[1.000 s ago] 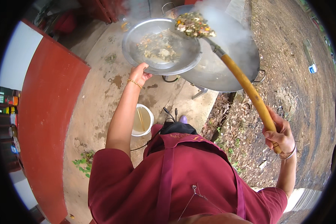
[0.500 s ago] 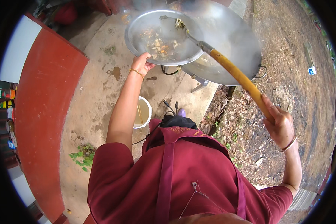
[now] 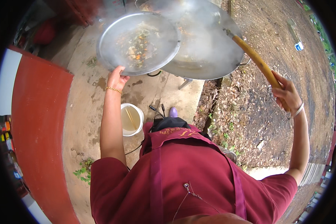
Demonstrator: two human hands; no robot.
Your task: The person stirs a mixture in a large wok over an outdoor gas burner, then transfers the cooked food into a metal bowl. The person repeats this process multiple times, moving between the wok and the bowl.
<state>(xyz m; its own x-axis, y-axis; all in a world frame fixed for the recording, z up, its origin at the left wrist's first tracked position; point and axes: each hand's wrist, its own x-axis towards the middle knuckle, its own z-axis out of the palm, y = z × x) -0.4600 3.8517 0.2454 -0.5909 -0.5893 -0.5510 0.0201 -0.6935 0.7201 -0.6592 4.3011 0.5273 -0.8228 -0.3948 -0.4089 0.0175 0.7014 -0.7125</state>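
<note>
My left hand [image 3: 117, 78] grips the near rim of a large round metal tray [image 3: 112, 56] held out in front of me, with a thin layer of cooked food and vegetable bits on it. My right hand [image 3: 287, 95] is closed around the long yellow handle of a big spatula [image 3: 255, 59], whose far end dips into a wide steaming wok [image 3: 212, 56]. The tray's right edge overlaps the wok's left rim. Steam hides most of the wok's contents.
A white bucket with yellowish liquid and a stick [image 3: 131, 119] stands on the concrete by my left side. A red wall panel [image 3: 41, 123] runs along the left. Leaf-strewn dirt ground [image 3: 250, 119] lies to the right. Black cables trail near my feet.
The spatula had lifted food onto the tray; its head has since swung back down into the wok. The tray has shifted slightly left and looks closer, still in my left hand.
</note>
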